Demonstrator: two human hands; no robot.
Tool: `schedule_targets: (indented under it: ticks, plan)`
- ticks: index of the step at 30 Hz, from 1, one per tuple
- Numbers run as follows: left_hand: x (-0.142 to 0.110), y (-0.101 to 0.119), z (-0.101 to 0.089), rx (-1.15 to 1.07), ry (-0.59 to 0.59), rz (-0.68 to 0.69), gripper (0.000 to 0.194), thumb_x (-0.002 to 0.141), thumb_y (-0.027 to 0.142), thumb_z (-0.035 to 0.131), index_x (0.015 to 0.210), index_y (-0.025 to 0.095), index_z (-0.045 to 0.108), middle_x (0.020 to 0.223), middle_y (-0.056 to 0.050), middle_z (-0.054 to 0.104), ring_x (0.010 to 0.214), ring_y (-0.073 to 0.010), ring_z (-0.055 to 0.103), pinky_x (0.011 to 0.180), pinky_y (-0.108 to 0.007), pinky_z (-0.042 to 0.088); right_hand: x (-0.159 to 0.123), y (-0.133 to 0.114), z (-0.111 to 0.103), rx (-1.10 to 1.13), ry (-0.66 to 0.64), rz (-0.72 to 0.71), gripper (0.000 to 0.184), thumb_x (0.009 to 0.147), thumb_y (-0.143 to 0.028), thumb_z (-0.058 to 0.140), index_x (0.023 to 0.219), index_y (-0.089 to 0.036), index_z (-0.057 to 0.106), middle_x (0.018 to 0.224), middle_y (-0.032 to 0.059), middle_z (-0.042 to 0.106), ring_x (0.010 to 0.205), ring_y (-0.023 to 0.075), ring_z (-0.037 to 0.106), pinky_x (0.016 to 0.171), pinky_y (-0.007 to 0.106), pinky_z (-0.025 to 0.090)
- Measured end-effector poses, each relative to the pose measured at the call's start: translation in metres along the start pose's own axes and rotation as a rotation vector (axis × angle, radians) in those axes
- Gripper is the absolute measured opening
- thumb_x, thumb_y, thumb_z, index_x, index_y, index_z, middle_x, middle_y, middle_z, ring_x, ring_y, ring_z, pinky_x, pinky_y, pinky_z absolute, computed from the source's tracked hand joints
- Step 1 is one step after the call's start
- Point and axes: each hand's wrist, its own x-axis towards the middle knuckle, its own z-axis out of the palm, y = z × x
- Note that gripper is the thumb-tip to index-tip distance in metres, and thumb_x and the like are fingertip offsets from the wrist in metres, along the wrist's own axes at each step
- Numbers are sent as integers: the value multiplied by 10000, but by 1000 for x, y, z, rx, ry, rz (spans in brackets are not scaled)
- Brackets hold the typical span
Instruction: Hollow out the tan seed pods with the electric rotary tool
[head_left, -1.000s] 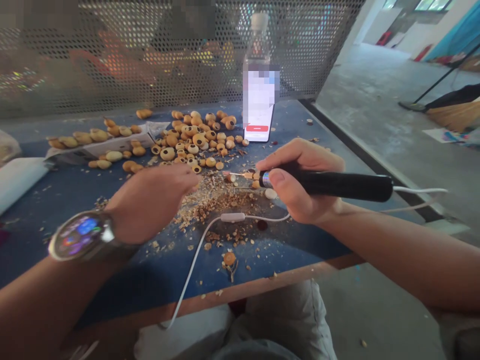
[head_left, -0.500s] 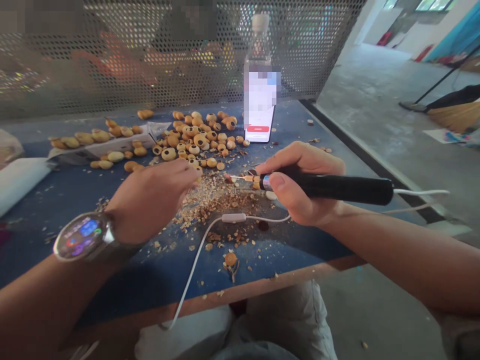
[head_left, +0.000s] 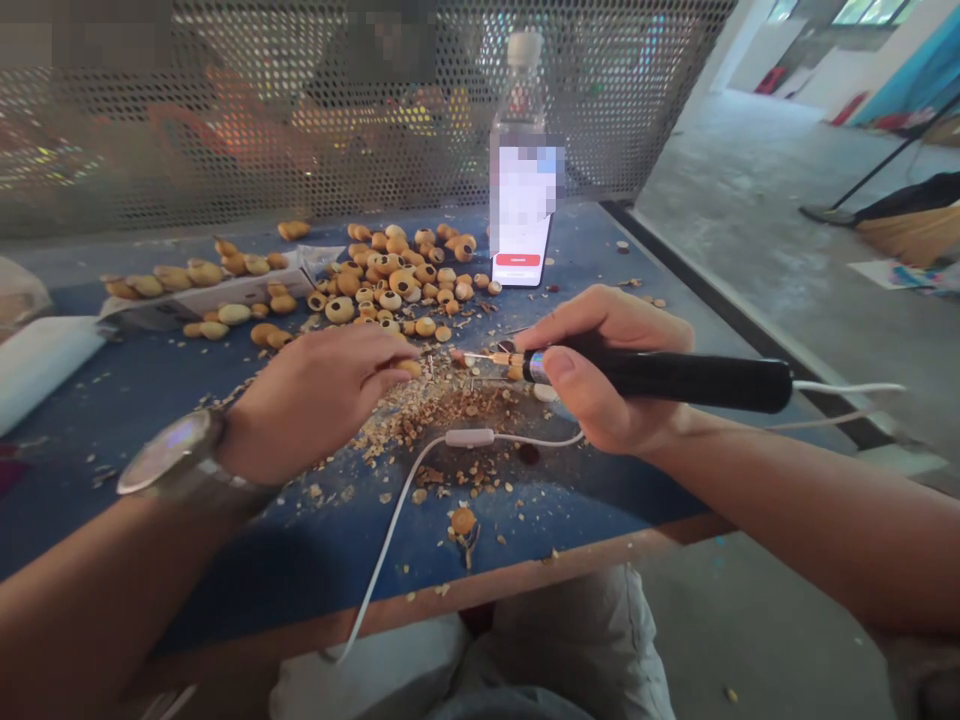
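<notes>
My right hand (head_left: 611, 365) is wrapped round a black electric rotary tool (head_left: 705, 380). Its brass-coloured chuck and thin bit point left over the debris; a white cable leaves the rear end. On the left, my left hand (head_left: 322, 395), with a watch on the wrist, pinches a small yellowish gourd (head_left: 409, 368) at the fingertips, mostly covered by the fingers. A short gap separates this gourd from the bit. Behind the hands lies a pile of small tan gourds (head_left: 401, 282), many with round dark holes cut in them.
Chips and seeds (head_left: 420, 410) litter the blue tabletop (head_left: 315, 570). A cable switch (head_left: 470, 437) lies in front. Behind stand a phone (head_left: 517, 225), a bottle (head_left: 523, 90) and a perforated metal screen (head_left: 247, 130). Uncut gourds (head_left: 202, 272) lie on folded paper at left.
My left hand has moved slightly right and toward me from the pile's edge, and the small gourd now shows at its fingertips. The wrist has turned. My right hand is nearly still.
</notes>
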Motion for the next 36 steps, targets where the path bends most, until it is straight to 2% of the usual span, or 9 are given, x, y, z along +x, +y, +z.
schedule_targets:
  ticks: [2,4,7,17,27,36]
  plan:
    - [1,3,8,-250,93,-111,220,987,337,644,1155,228,734,1108,-52,791,999,-213,737,903,-350,575,1,-1,0,-6,6,1,165,881,-354,687,854,-217,775,711,-2,742,586,117,607,508,275,462]
    - [3,6,16,-548,126,-208,244,949,315,704,1171,215,720,1114,-54,795,995,-196,760,923,-323,613,1,-1,0,-7,5,1,167,881,-354,686,852,-216,774,709,-3,743,564,113,592,501,276,460]
    - [4,11,20,-716,138,-233,246,937,300,728,1169,218,711,1163,-64,789,1050,-201,765,971,-329,629,0,0,-1,-8,-1,2,173,885,-363,691,848,-216,774,704,-5,743,562,112,595,498,271,461]
    - [3,27,15,-774,168,-232,207,924,242,726,1121,187,693,1167,-81,791,1066,-219,769,1019,-371,637,0,-13,-2,14,-52,-23,120,865,-321,677,823,-237,751,696,-4,758,579,128,654,498,267,502]
    - [1,28,15,-763,168,-218,175,919,222,721,1093,225,697,1104,-23,791,1002,-164,775,958,-274,642,2,-14,-2,-12,-71,-55,90,866,-267,665,833,-231,741,669,-20,743,548,107,639,492,255,490]
    - [2,28,13,-727,171,-221,178,932,220,711,1105,199,679,1128,-48,781,1024,-195,771,968,-323,651,2,-12,-2,12,-59,-49,97,866,-286,677,827,-228,745,665,-19,739,545,109,630,489,259,475]
